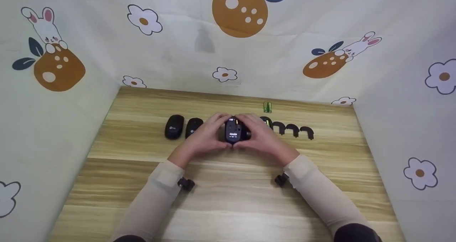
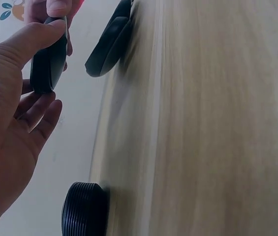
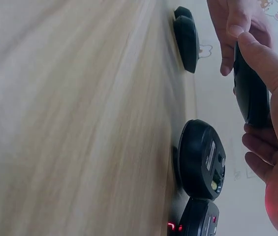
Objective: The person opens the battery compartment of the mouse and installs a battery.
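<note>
Both hands hold a black computer mouse [image 1: 233, 129] between them, its underside with labels and a battery slot turned up in the head view. My left hand [image 1: 208, 134] grips its left side, thumb at the near end and fingers at the far end. The right hand [image 1: 259, 134] grips the opposite side the same way. In the left wrist view the mouse [image 2: 49, 61] is seen edge-on, off the table, both thumbs meeting at one end. Under the right hand, two more mice [image 3: 200, 160] lie underside up, one showing a battery; the right hand partly hides them in the head view.
Two black mice [image 1: 174, 127] lie top up left of the hands. Several black hook-shaped pieces [image 1: 293, 129] sit in a row on the right. Two green batteries [image 1: 267, 107] lie behind them. A patterned cloth wall [image 1: 178, 56] encloses the wooden table [image 1: 228, 199].
</note>
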`<action>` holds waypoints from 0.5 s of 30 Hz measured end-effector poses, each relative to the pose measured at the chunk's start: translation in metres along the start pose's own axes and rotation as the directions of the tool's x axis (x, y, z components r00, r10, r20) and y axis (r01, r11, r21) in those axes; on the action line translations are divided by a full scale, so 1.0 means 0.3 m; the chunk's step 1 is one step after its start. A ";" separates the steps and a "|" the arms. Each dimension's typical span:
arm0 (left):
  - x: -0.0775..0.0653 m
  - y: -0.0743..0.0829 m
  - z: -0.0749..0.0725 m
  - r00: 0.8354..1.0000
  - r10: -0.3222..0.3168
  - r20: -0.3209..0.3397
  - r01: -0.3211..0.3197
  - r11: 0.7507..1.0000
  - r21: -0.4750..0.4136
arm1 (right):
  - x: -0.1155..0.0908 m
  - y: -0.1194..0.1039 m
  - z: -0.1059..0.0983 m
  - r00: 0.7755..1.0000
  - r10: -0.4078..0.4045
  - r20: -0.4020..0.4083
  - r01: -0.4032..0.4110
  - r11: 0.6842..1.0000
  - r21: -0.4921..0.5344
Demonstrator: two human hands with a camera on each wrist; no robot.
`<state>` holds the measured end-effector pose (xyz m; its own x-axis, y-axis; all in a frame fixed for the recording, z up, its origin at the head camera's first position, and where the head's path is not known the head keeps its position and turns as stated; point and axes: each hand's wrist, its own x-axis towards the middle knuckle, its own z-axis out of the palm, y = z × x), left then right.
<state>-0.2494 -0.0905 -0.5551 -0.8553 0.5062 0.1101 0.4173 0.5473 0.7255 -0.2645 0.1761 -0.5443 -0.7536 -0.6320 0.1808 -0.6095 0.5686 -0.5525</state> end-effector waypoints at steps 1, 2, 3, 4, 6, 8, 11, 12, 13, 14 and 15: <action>0.004 -0.002 0.000 1.000 -0.007 0.004 0.007 1.000 0.001 | 0.004 0.002 0.001 1.000 0.004 0.002 -0.004 1.000 -0.002; 0.009 -0.003 -0.001 1.000 -0.009 0.008 0.009 1.000 0.002 | 0.008 0.006 0.002 1.000 0.008 0.006 -0.008 1.000 -0.006; 0.015 -0.004 -0.001 1.000 -0.011 0.013 0.011 1.000 0.005 | 0.012 0.010 0.003 1.000 0.010 0.009 -0.010 1.000 -0.011; 0.020 -0.005 -0.001 1.000 -0.013 0.018 0.013 1.000 0.009 | 0.015 0.015 0.004 1.000 0.013 0.013 -0.013 1.000 -0.015; 0.031 -0.009 0.000 1.000 -0.016 0.026 0.016 1.000 0.018 | 0.021 0.025 0.007 1.000 0.020 0.019 -0.019 1.000 -0.019; 0.040 -0.015 0.002 0.999 -0.025 0.033 0.024 0.999 0.028 | 0.026 0.034 0.009 0.999 0.028 0.025 -0.027 0.999 -0.018; 0.053 -0.024 0.005 0.999 -0.032 0.035 0.030 0.999 0.038 | 0.035 0.045 0.016 0.999 0.041 0.027 -0.041 0.999 -0.013; 0.057 -0.027 0.006 0.999 -0.031 0.033 0.030 0.999 0.042 | 0.038 0.048 0.018 0.999 0.042 0.026 -0.042 0.999 -0.013; 0.060 -0.030 0.006 0.999 -0.027 0.032 0.026 0.999 0.045 | 0.041 0.052 0.021 0.999 0.044 0.026 -0.044 0.999 -0.014; 0.063 -0.033 0.007 0.999 -0.024 0.030 0.022 0.998 0.050 | 0.045 0.056 0.024 0.999 0.045 0.025 -0.045 0.999 -0.017; 0.066 -0.036 0.008 0.999 -0.021 0.030 0.019 0.998 0.055 | 0.048 0.060 0.028 0.999 0.044 0.026 -0.044 0.999 -0.021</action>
<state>-0.2701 -0.0848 -0.5623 -0.8544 0.5143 0.0747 0.4170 0.5927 0.6891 -0.2843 0.1729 -0.5584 -0.7733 -0.6195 0.1352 -0.5809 0.6068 -0.5426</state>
